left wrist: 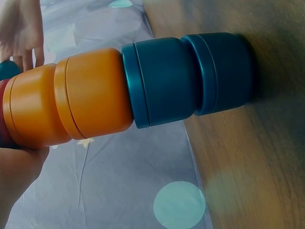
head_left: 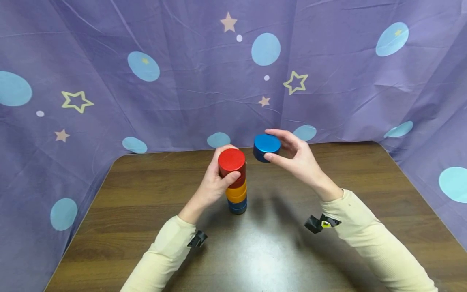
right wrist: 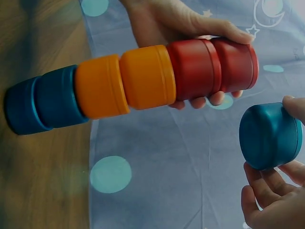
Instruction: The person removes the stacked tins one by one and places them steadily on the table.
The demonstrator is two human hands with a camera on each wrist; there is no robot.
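Note:
A tower of small round lidded tins stands upright on the table. Two blue tins (right wrist: 50, 100) form its base, two orange tins (right wrist: 125, 82) sit above them, and two red tins (right wrist: 212, 65) are at the top. My left hand (head_left: 213, 182) grips the red tins from the side, thumb in front and fingers curled behind. To the right of the tower's top, apart from it, my right hand (head_left: 297, 156) pinches another blue tin (head_left: 267, 147) between thumb and fingers, up in the air. In the left wrist view the red part is mostly cut off.
The brown wooden table (head_left: 146, 227) reaches back to a purple curtain (head_left: 189, 101) with stars and blue dots. Small black wrist cameras are strapped to both forearms, over pale yellow sleeves (head_left: 372, 235).

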